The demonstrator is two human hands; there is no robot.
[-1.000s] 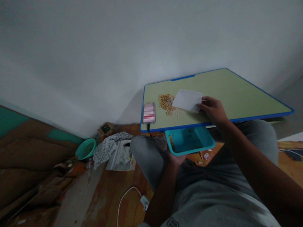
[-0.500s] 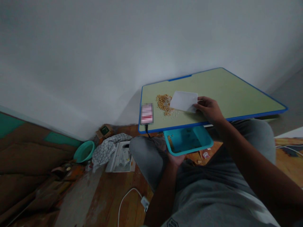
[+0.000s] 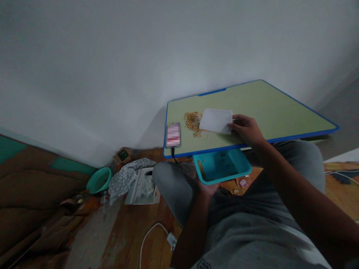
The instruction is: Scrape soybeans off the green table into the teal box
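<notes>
My right hand (image 3: 246, 129) pinches the right edge of a stiff white sheet (image 3: 215, 120), which is tilted over the tabletop. The sheet's left edge meets a pile of yellow, soybean-like beans (image 3: 191, 121) and covers part of its right side. Small pale grains (image 3: 206, 135) are scattered along the near side of the pile. Beneath the table's front edge, my left hand (image 3: 208, 188) holds a teal plastic tray (image 3: 224, 179) from below; its fingers are mostly hidden under it. Some beans (image 3: 201, 168) lie along the tray's left end.
The green table (image 3: 269, 108) has a blue rim and stands against a wall. A blurred-out pinkish object (image 3: 173, 134) with a black strap lies at its left corner. On the floor are a green basin (image 3: 100, 180), checked cloth (image 3: 123, 178), and white power strip (image 3: 171, 239).
The white sheet has shifted very slightly left against the beans with my right hand. My left hand and the tray look unmoved; the whole view has drifted a little.
</notes>
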